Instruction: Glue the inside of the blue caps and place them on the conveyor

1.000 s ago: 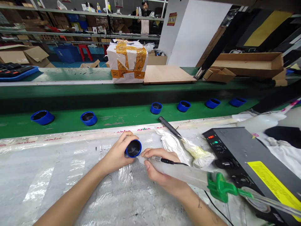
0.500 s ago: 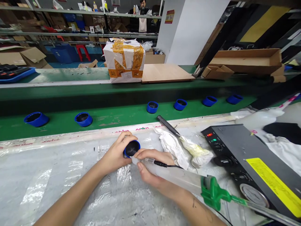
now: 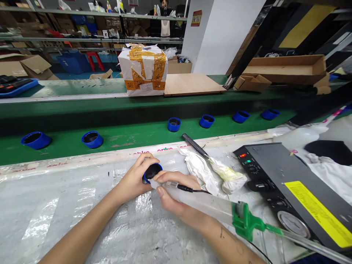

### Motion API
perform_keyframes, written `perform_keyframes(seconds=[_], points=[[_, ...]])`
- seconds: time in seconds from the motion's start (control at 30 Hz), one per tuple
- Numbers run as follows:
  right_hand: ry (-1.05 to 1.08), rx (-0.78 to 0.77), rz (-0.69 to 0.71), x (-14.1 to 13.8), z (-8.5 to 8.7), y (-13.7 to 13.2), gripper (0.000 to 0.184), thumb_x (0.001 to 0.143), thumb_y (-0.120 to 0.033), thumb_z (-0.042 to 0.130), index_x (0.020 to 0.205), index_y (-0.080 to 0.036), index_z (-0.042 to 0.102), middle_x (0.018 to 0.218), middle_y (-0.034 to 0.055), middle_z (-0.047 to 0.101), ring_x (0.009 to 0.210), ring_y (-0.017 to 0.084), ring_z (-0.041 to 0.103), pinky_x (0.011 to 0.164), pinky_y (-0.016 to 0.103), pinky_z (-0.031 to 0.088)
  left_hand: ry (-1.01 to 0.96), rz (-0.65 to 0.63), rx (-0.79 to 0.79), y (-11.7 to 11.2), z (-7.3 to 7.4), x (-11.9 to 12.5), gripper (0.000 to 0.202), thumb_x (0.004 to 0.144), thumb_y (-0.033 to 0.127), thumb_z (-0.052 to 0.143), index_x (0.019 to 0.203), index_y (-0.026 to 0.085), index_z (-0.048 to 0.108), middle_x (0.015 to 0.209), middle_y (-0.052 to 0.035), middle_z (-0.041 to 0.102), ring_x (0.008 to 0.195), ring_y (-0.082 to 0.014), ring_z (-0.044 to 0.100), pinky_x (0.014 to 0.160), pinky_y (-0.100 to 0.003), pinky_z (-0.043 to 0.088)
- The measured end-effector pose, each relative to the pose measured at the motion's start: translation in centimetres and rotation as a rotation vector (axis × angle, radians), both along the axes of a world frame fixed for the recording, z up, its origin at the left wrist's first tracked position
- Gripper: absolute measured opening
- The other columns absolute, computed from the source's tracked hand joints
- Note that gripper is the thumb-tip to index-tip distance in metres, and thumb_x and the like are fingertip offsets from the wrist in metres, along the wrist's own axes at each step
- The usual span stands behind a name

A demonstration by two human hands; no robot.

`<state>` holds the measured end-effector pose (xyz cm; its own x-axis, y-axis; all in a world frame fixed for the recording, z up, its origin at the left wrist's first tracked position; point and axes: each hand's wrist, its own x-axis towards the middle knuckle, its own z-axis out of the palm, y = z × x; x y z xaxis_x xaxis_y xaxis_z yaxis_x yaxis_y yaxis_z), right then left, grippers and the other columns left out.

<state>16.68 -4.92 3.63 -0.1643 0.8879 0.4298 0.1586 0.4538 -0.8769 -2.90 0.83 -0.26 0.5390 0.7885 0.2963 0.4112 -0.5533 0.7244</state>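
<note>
Worktop (image 3: 68, 216), near, covered in clear plastic sheet. Beyond its far edge a green conveyor belt (image 3: 132, 134) runs left to right and carries six blue caps, open side up: two at left (image 3: 36, 140), four spaced toward the right (image 3: 174, 124).

Far side of the belt: taped white box (image 3: 143, 69), with a flat wooden board (image 3: 192, 85) just to its right.

Right of worktop: black control box (image 3: 297, 190) with yellow label, small lamps, knobs and a round gauge.

Between control box and hands: crumpled white rag (image 3: 211, 172), stained yellow, with a black-handled tool (image 3: 194, 145) lying across it.

Right hand (image 3: 176, 194) wrapped around a clear syringe tube (image 3: 203, 203) with green end fitting; nozzle meets the cap rim. A thin black cable runs along the tube.

Left hand (image 3: 136, 179) clamped on one blue cap (image 3: 152, 172), tilted, dark opening toward the camera, centre of worktop near the far edge. Hands touching at the cap.
</note>
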Motion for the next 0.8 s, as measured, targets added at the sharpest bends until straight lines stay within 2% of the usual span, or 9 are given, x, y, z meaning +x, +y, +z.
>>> perform_keyframes(seconds=[0.23, 0.57, 0.8], points=[[0.024, 0.013, -0.054, -0.23, 0.49, 0.13, 0.012, 0.085, -0.017, 0.072, 0.094, -0.025, 0.072, 0.094, 0.0003, 0.083, 0.083, 0.018, 0.081, 0.073, 0.023, 0.065, 0.015, 0.005, -0.007, -0.09, 0.36, 0.04, 0.061, 0.077, -0.001, 0.067, 0.128, 0.028, 0.053, 0.128, -0.0084, 0.051, 0.124, -0.0264, 0.057, 0.104, -0.04, 0.054], [0.074, 0.016, -0.03, -0.35, 0.71, 0.43, 0.013, 0.087, -0.017, 0.073, 0.097, -0.025, 0.073, 0.102, 0.0012, 0.084, 0.089, 0.017, 0.082, 0.081, 0.025, 0.066, 0.002, -0.002, 0.023, -0.02, 0.26, 0.04, 0.057, 0.079, 0.003, 0.066, 0.129, 0.027, 0.053, 0.127, -0.0083, 0.05, 0.124, -0.0262, 0.057, 0.103, -0.039, 0.054], [0.069, 0.014, -0.091, -0.14, 0.65, 0.56, 0.015, 0.087, -0.017, 0.075, 0.099, -0.025, 0.074, 0.1, 0.0014, 0.083, 0.098, 0.021, 0.081, 0.088, 0.029, 0.066, 0.008, 0.006, 0.02, -0.03, 0.32, 0.12, 0.053, 0.08, 0.002, 0.065, 0.127, 0.026, 0.054, 0.126, -0.0085, 0.051, 0.122, -0.0256, 0.058, 0.101, -0.038, 0.054]])
